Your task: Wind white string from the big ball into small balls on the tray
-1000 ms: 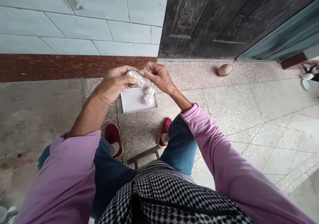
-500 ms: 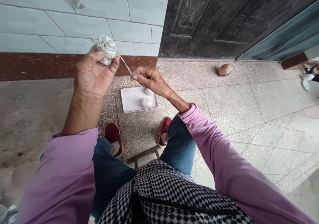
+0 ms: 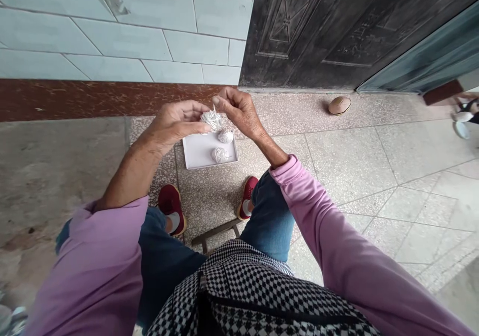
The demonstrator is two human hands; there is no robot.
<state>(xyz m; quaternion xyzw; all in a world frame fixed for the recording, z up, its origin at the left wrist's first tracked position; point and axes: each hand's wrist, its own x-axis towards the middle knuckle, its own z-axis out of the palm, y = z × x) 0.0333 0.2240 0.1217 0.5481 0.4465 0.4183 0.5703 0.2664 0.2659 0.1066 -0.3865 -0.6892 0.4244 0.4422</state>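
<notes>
My left hand holds a ball of white string between thumb and fingers. Close against its right side, my right hand pinches a short strand of white string that runs up from the ball. Both hands are above the far edge of a pale shallow tray. In the tray lie a loosely wound white string ball with a stray end and, behind it, a smoother-looking white ball.
A dark carved door and a tiled wall stand ahead. On the speckled floor near the door lies a rounded tan object. Below me are red shoes and a wooden stool edge. Part of another person shows at far right.
My left hand has come down and right with the string ball, meeting my right hand. The taut strand between them is now much shorter. My right hand has risen slightly, uncovering the rear ball.
</notes>
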